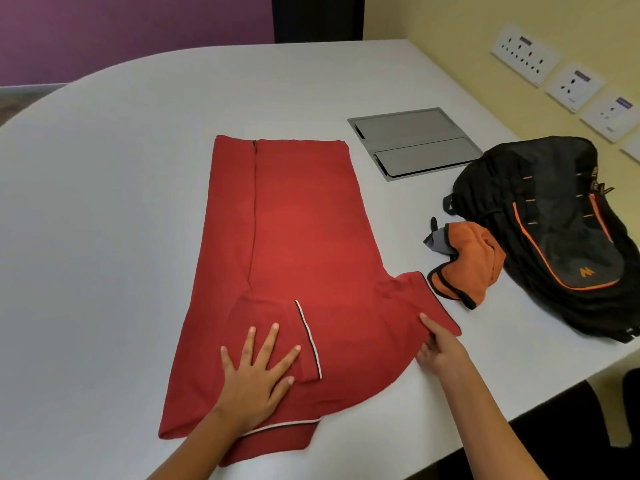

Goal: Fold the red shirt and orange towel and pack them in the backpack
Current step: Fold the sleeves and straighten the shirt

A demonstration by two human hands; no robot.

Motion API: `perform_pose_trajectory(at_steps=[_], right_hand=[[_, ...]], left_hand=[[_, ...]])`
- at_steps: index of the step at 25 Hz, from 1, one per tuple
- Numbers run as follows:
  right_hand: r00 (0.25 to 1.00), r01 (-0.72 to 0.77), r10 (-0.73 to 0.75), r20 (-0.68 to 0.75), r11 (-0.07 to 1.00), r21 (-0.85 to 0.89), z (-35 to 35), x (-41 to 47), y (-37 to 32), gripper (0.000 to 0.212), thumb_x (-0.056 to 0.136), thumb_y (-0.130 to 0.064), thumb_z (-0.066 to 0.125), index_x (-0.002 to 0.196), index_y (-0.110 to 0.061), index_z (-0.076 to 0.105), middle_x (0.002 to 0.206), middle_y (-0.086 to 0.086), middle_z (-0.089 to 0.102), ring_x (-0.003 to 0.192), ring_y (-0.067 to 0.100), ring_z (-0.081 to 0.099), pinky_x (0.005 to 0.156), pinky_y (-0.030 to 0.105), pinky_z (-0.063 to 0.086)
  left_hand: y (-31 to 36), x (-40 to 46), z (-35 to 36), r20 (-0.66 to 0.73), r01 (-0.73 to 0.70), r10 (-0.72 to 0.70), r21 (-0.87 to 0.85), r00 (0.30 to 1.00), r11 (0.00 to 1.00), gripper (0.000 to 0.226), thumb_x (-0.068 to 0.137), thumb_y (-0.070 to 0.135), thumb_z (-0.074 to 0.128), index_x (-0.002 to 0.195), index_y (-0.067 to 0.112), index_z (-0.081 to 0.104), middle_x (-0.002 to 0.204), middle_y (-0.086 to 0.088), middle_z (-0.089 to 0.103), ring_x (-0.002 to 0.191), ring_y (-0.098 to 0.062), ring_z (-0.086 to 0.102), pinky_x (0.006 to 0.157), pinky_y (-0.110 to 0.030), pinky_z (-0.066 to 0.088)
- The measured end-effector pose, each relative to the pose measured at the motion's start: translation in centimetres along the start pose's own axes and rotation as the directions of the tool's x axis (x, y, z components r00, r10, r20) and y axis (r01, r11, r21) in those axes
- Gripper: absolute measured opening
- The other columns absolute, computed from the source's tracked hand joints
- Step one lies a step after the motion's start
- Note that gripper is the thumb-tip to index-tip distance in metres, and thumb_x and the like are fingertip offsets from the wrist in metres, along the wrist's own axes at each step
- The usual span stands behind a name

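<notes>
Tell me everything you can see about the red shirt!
The red shirt is soft-looking cloth lying flat on the white table, partly folded: one side and its sleeve are turned in over the body. Black-and-white trim edges the sleeves and collar. The left hand presses flat on the folded sleeve, and the right hand pinches the other sleeve, which still sticks out toward the orange towel.

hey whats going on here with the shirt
A person is folding the red shirt on the white table. One side is already folded in; the left hand presses flat on it, while the right hand pinches the other sleeve. The orange towel lies bunched and unfolded against the black backpack.
</notes>
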State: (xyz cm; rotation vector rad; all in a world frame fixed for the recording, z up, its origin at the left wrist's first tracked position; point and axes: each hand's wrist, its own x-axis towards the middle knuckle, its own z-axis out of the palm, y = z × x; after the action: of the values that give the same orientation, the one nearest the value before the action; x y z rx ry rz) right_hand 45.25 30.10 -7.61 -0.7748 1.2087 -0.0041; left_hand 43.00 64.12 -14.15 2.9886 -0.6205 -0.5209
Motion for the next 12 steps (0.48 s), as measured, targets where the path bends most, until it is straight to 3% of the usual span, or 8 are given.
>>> perform_pose_trajectory(at_steps=[2, 4, 6, 7, 9, 10, 11, 12], right_hand=[[0.993, 0.007, -0.005, 0.117, 1.0, -0.014, 0.3, 0.0, -0.2, 0.027, 0.083, -0.008, 0.069, 0.109, -0.01, 0.061, 0.105, 0.008, 0.067, 0.098, 0.022, 0.065, 0.076, 0.039, 0.058], [0.976, 0.191, -0.173, 0.129, 0.971, -0.145, 0.9, 0.3, 0.1, 0.024, 0.093, -0.016, 0.058, 0.116, -0.009, 0.058, 0.112, 0.007, 0.065, 0.099, 0.021, 0.062, 0.089, 0.038, 0.052], [0.91, 0.414, -0.376, 0.172, 0.831, -0.372, 1.8, -0.7, 1.1, 0.027, 0.099, -0.029, 0.046, 0.114, -0.009, 0.055, 0.115, 0.005, 0.06, 0.102, 0.019, 0.057, 0.094, 0.036, 0.045], [0.863, 0.503, -0.446, 0.236, 0.724, -0.472, 2.4, -1.4, 1.8, 0.027, 0.099, -0.032, 0.043, 0.106, -0.009, 0.057, 0.109, 0.005, 0.06, 0.1, 0.019, 0.056, 0.09, 0.034, 0.043], [0.731, 0.676, -0.525, 0.435, 0.471, -0.567, 3.6, -3.3, 3.7, 0.035, 0.1, -0.032, 0.043, 0.073, -0.013, 0.053, 0.082, 0.003, 0.056, 0.081, 0.02, 0.053, 0.076, 0.031, 0.039], [0.623, 0.766, -0.546, 0.56, 0.28, -0.579, 4.2, -4.1, 5.0, 0.042, 0.099, -0.032, 0.042, 0.061, -0.016, 0.048, 0.069, 0.002, 0.053, 0.072, 0.022, 0.051, 0.071, 0.032, 0.039], [0.493, 0.829, -0.546, 0.677, 0.059, -0.556, 4.8, -4.8, 6.5, 0.046, 0.098, -0.034, 0.041, 0.056, -0.016, 0.047, 0.063, 0.004, 0.053, 0.068, 0.025, 0.053, 0.068, 0.035, 0.042], [0.37, 0.848, -0.511, 0.776, -0.156, -0.507, 5.4, -5.1, 8.1, 0.046, 0.095, -0.034, 0.039, 0.057, -0.013, 0.053, 0.066, 0.01, 0.058, 0.074, 0.03, 0.059, 0.069, 0.038, 0.047]], left_hand=[[0.2, 0.1, -0.2, 0.021, 0.002, -0.002, 0.012, 1.0, 1.0, 0.054, 0.09, 0.071, 0.019, 0.142, 0.055, 0.024, 0.158, 0.0, 0.022, 0.139, -0.04, 0.017, 0.081, -0.078, 0.032], [0.6, 0.2, -1.0, 0.048, 0.018, -0.017, -0.029, 0.999, 0.999, 0.056, 0.085, 0.078, 0.012, 0.139, 0.064, 0.009, 0.16, 0.006, -0.003, 0.144, -0.033, -0.006, 0.092, -0.08, 0.017], [0.9, 0.3, -2.0, 0.118, 0.087, -0.066, -0.182, 0.991, 0.979, 0.061, 0.075, 0.081, -0.001, 0.134, 0.07, 0.001, 0.155, 0.018, -0.022, 0.143, -0.021, -0.021, 0.104, -0.068, 0.0], [1.1, 0.4, -2.9, 0.138, 0.119, -0.088, -0.239, 0.987, 0.964, 0.067, 0.07, 0.082, -0.006, 0.134, 0.069, 0.011, 0.157, 0.02, -0.013, 0.144, -0.018, -0.012, 0.107, -0.058, 0.002], [1.8, 1.0, -4.5, -0.002, 0.148, -0.163, -0.418, 0.987, 0.896, 0.086, 0.066, 0.088, -0.007, 0.129, 0.057, 0.042, 0.147, 0.017, 0.03, 0.135, -0.011, 0.025, 0.101, -0.04, 0.018], [2.1, 1.5, -5.3, -0.035, 0.154, -0.226, -0.627, 0.974, 0.763, 0.092, 0.065, 0.092, 0.001, 0.126, 0.046, 0.052, 0.131, 0.016, 0.047, 0.123, -0.009, 0.041, 0.096, -0.034, 0.026], [2.4, 2.2, -6.2, 0.008, 0.163, -0.292, -0.843, 0.956, 0.512, 0.093, 0.065, 0.093, 0.013, 0.124, 0.036, 0.057, 0.117, 0.012, 0.057, 0.109, -0.009, 0.052, 0.091, -0.029, 0.036], [2.5, 3.1, -6.9, 0.126, 0.19, -0.312, -0.964, 0.942, 0.184, 0.093, 0.067, 0.091, 0.023, 0.126, 0.027, 0.056, 0.109, 0.007, 0.062, 0.097, -0.01, 0.058, 0.082, -0.025, 0.043]])
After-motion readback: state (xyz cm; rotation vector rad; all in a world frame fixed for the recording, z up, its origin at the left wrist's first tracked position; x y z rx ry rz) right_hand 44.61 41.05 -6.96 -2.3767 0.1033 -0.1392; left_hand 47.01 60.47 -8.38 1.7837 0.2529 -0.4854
